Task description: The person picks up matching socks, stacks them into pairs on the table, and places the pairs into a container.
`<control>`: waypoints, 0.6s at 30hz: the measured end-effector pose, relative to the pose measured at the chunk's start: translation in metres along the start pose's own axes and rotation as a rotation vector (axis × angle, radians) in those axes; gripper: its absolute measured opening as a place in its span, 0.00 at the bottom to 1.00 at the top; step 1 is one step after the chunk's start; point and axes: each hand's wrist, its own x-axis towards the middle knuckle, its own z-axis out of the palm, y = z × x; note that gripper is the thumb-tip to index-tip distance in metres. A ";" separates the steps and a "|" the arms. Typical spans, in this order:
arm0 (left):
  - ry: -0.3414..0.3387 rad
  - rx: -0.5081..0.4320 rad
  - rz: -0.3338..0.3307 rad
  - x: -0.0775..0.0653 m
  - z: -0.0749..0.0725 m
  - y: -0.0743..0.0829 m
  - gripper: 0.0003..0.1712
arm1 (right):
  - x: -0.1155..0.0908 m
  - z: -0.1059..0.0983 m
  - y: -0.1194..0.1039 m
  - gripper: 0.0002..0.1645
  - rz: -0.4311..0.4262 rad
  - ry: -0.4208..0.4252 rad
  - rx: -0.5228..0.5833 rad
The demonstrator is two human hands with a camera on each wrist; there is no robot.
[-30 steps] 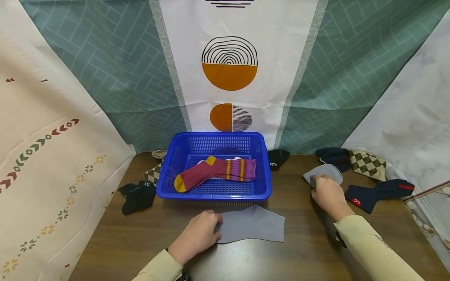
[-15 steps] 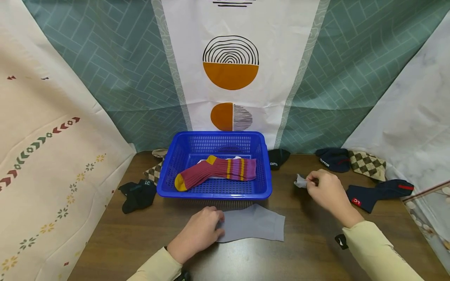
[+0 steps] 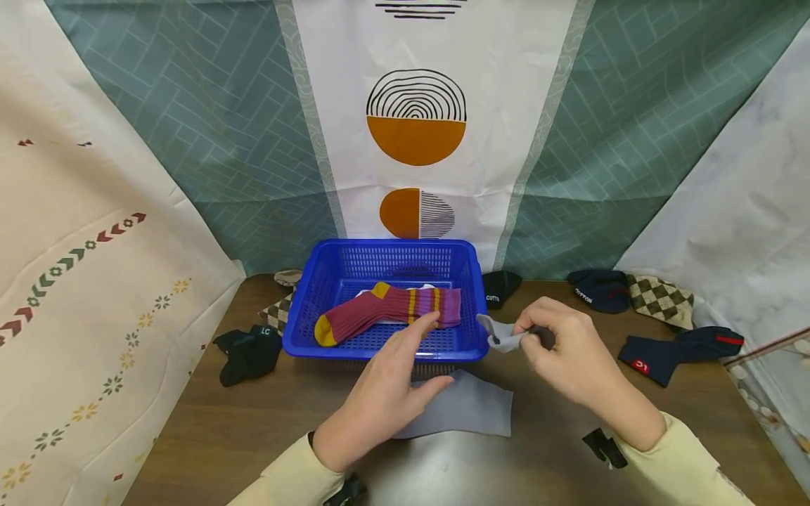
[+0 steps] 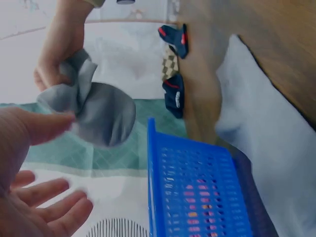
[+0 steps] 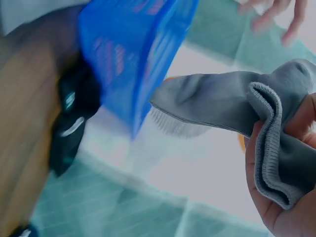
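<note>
A grey sock (image 5: 212,98) hangs from my right hand (image 3: 572,351), pinched between thumb and fingers near its ribbed cuff. In the head view only a small part of that sock (image 3: 503,334) shows, by the basket's right front corner. My left hand (image 3: 389,390) is raised with its fingers spread and holds nothing. Beneath it, a second grey sock (image 3: 471,407) lies flat on the table, partly hidden by the hand. The left wrist view has the held sock (image 4: 106,113) just beyond my left thumb, apart from it.
A blue plastic basket (image 3: 386,356) stands at the back middle, with a maroon, yellow and purple sock (image 3: 361,316) inside. Black socks (image 3: 253,355) lie to its left. On the right are navy socks (image 3: 652,358) and a checked sock (image 3: 661,299). A black sock (image 3: 502,288) sits behind right.
My right hand has picked the folded grey sock off the table and carried it leftward. My left hand has lifted off the flat grey sock, and its fingers have spread.
</note>
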 end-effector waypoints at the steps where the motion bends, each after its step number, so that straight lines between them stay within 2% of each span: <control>1: 0.006 -0.010 0.001 0.002 0.000 0.003 0.53 | 0.000 0.002 -0.006 0.20 -0.026 -0.014 0.009; 3: 0.014 -0.014 0.029 0.006 0.002 0.007 0.60 | -0.001 0.006 -0.016 0.20 -0.062 -0.046 0.028; 5: 0.013 -0.012 0.071 0.009 0.005 0.009 0.63 | -0.003 0.012 -0.024 0.19 -0.082 -0.079 0.052; 8: 0.012 -0.026 0.135 0.011 0.009 0.009 0.59 | -0.004 0.023 -0.031 0.19 -0.098 -0.130 0.108; 10: 0.006 -0.058 0.162 0.011 0.011 0.008 0.51 | -0.005 0.030 -0.033 0.18 -0.105 -0.165 0.144; 13: -0.014 -0.088 0.180 0.012 0.013 0.005 0.32 | -0.006 0.038 -0.034 0.19 -0.109 -0.202 0.190; 16: -0.012 -0.092 0.161 0.011 0.014 0.001 0.14 | -0.006 0.040 -0.033 0.18 -0.105 -0.205 0.194; 18: 0.016 -0.094 0.132 0.011 0.012 -0.001 0.10 | -0.005 0.039 -0.031 0.16 -0.104 -0.186 0.170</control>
